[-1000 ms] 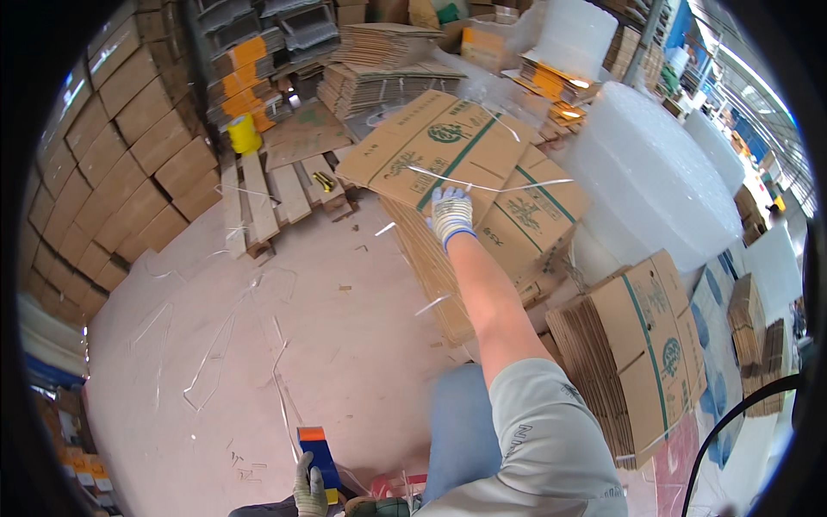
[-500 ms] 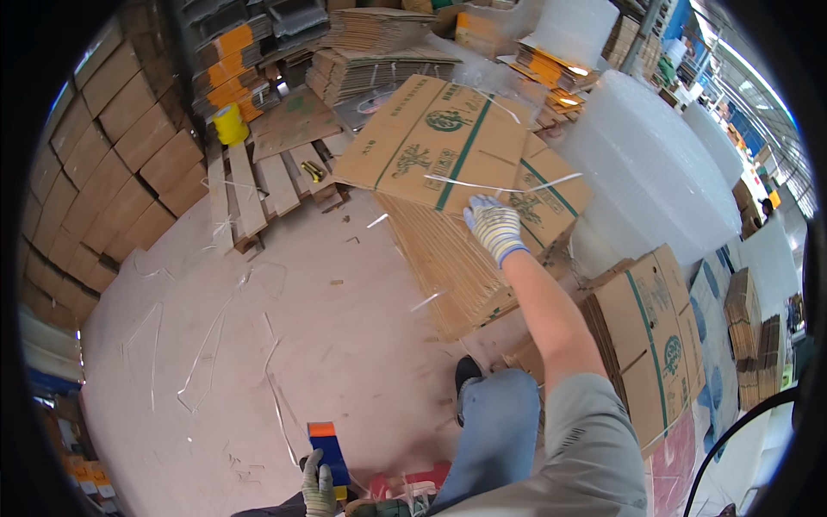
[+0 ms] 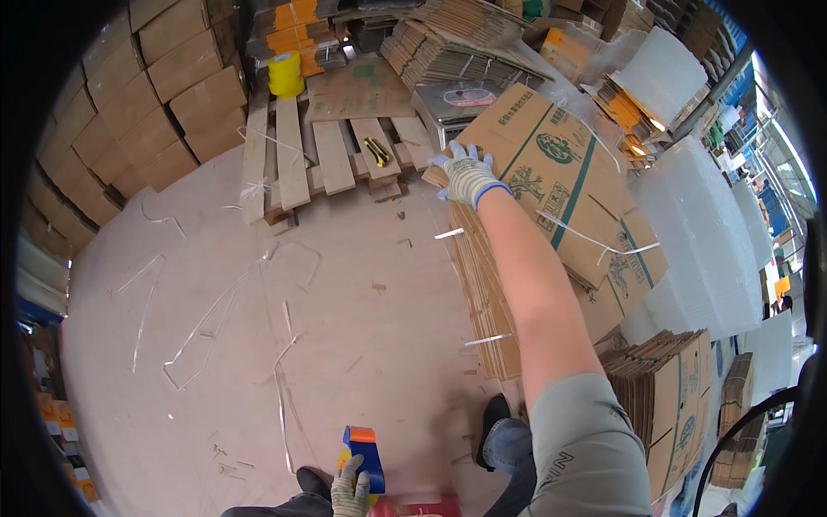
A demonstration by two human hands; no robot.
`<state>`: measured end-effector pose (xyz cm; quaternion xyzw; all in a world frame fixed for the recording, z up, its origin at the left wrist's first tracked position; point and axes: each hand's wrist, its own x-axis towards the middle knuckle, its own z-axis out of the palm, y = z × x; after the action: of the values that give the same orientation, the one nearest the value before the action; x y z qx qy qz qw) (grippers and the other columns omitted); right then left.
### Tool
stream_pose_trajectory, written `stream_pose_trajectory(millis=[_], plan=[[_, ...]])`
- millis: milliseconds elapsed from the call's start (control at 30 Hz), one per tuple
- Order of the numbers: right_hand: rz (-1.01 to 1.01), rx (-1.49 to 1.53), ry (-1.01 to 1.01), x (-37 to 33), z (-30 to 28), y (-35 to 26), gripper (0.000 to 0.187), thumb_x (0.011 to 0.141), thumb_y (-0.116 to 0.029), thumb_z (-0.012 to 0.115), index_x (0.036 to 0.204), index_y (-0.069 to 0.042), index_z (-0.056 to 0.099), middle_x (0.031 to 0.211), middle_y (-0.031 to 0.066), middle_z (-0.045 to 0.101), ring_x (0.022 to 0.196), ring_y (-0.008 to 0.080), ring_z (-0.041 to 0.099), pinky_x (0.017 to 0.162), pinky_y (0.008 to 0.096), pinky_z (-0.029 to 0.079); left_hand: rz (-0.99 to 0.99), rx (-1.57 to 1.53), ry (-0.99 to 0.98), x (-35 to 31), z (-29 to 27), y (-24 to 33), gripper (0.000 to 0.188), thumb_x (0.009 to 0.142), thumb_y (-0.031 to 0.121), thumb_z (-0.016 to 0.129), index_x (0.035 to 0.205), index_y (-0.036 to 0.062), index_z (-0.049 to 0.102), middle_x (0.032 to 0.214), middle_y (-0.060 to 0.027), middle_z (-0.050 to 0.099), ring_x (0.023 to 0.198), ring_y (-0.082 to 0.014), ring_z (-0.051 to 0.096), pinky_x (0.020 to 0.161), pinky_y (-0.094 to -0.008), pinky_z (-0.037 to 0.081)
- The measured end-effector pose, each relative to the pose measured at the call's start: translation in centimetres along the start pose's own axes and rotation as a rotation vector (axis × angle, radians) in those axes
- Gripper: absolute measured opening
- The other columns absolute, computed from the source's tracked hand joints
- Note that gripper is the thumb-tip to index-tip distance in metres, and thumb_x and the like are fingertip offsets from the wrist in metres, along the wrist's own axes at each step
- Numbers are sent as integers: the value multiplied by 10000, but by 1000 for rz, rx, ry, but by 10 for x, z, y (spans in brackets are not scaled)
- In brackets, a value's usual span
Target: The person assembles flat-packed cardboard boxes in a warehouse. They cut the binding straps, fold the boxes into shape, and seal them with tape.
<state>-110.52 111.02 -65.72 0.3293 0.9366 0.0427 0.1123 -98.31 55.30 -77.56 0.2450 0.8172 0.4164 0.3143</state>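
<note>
My right hand point(image 3: 469, 174), in a white-and-grey striped knit glove, rests at the left corner of the top flattened cardboard box point(image 3: 538, 159). Its fingers are spread over the edge; whether any fingertip is tucked beneath cannot be made out. That brown sheet, with green print and a green stripe, lies on a stack of flattened boxes point(image 3: 482, 302). A loose white strap point(image 3: 603, 246) crosses it. Low in the view, my left hand point(image 3: 349, 491), gloved too, is closed on a blue tape dispenser point(image 3: 369, 457) with an orange front end.
Brown cartons point(image 3: 142, 112) are piled at left. A wooden pallet point(image 3: 332, 164) holds yellow tape rolls point(image 3: 285, 75) and a yellow-black utility knife point(image 3: 376, 152). Bubble wrap point(image 3: 698, 250) stands at right, beside another flattened-box stack point(image 3: 659, 405). White strap scraps point(image 3: 198, 332) litter the floor.
My right hand has moved left across the top flattened box, from its near edge to its left corner. My left hand still holds the tape dispenser. The view has shifted.
</note>
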Motion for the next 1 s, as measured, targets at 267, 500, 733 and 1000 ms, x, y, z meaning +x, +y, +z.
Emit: stream_pose_trajectory(millis=[267,500,733,1000], plan=[[-117,9,324,-47,18,18,551,799,-270,634,1289,-146,416,1406,191,279,1246,360,377,1018,499,305,-52,-156,-9,0,4,-8,368,888,168,519,1209,-10,516,1142,-148,568,1010,-222,554,902,-322,419],[307,-192,529,-161,-60,114,428,814,-222,578,1194,-63,464,1137,145,579,1034,278,582,841,403,474,25,-251,18,-11,15,-28,324,942,208,459,1199,30,541,1005,-37,548,819,-109,494,759,-229,408],[96,197,1263,-432,-218,36,308,892,-341,555,1078,-104,619,848,104,678,738,263,646,697,321,493,156,-338,33,-23,-12,24,309,942,236,453,1096,15,604,1067,-95,597,943,-164,555,813,-296,445],[-44,1954,1153,-471,-108,2,504,865,-237,604,1270,6,428,1183,112,530,986,202,559,830,325,482,-13,-886,114,-58,-56,96,471,848,508,547,1057,88,586,838,-27,598,647,-132,560,545,-285,449]])
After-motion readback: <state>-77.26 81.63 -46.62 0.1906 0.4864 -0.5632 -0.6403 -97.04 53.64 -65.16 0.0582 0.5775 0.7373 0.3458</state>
